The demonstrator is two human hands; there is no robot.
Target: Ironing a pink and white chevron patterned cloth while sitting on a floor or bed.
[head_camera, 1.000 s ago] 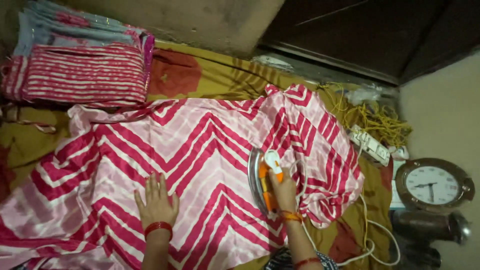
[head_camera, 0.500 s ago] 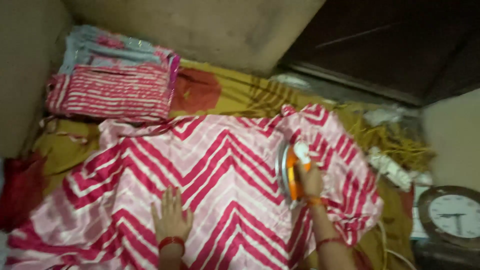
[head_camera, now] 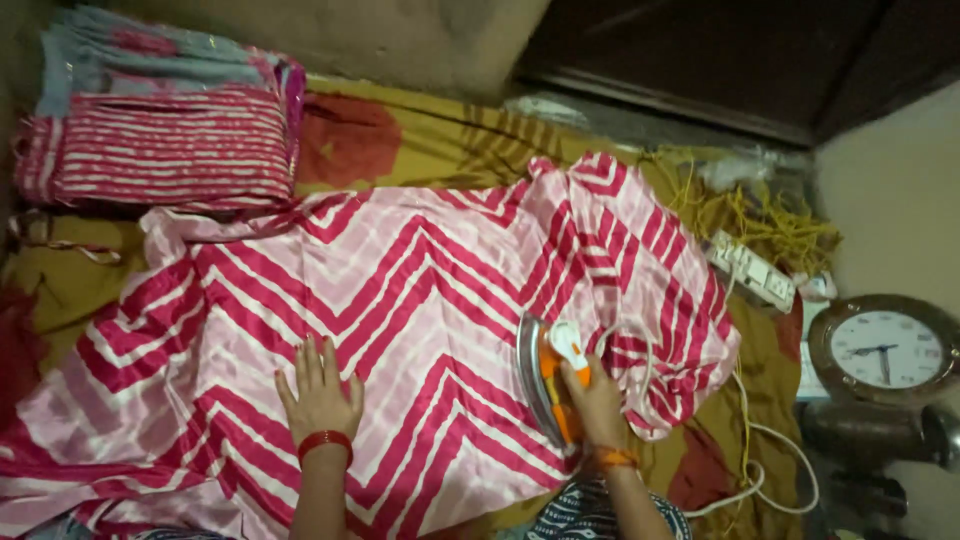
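We were mid-press: our right hand (head_camera: 598,402) gripped the orange iron (head_camera: 548,385) near the bed's right edge, on the pink zigzag cloth (head_camera: 400,300). Our left hand (head_camera: 318,392) lay flat, fingers spread, pinning the cloth. Next seemed a steady glide over flattened fabric.

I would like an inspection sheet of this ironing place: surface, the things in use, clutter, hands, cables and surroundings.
Surface: yellow and red patterned sheet, mostly covered.
Job's things: pink chevron cloth spread flat; orange and white iron on its right part.
Clutter: folded striped clothes at the far left; tangled yellow string at the far right.
Hands: left hand flat on the cloth; right hand grips the iron handle.
Cables: white cord loops at the right; white power strip near the string.
Surroundings: round clock at the right, dark wooden panel behind.
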